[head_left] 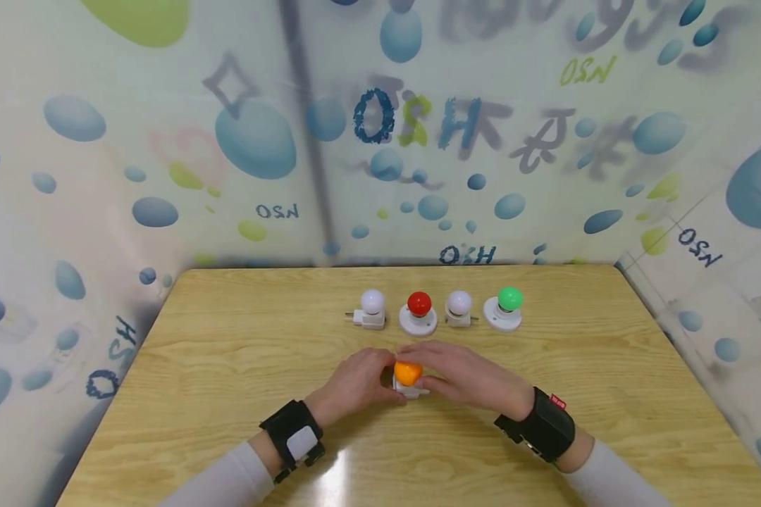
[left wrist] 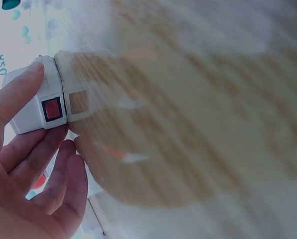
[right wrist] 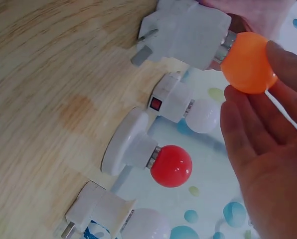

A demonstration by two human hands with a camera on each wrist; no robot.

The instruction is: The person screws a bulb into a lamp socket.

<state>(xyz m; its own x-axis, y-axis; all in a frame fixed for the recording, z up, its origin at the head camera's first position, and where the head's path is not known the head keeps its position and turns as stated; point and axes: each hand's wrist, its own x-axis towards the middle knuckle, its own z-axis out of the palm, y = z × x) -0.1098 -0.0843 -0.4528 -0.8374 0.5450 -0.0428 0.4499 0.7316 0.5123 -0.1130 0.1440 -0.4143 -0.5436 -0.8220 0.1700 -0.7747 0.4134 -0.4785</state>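
Observation:
An orange bulb (head_left: pixel 409 372) sits in a white plug-in lamp socket (left wrist: pixel 31 112) at the middle of the table. The left hand (head_left: pixel 360 378) grips the socket, with its thumb on one side and fingers on the other. A red rocker switch (left wrist: pixel 53 109) shows on the socket's side in the left wrist view. Around the orange bulb curl the thumb and fingers of the right hand (right wrist: pixel 270 144), pinching it. The bulb's metal base (right wrist: pixel 226 46) shows partly above the socket, whose two plug prongs (right wrist: pixel 142 54) stick out.
Behind the hands stand a white bulb (head_left: pixel 372 301) in a plug-in socket, a red bulb (head_left: pixel 419 304) on a round base, another white bulb (head_left: pixel 459 303) in a plug-in socket, and a green bulb (head_left: pixel 510 298) on a round base. A patterned curtain (head_left: pixel 368 190) hangs behind the wooden table (head_left: pixel 241 338).

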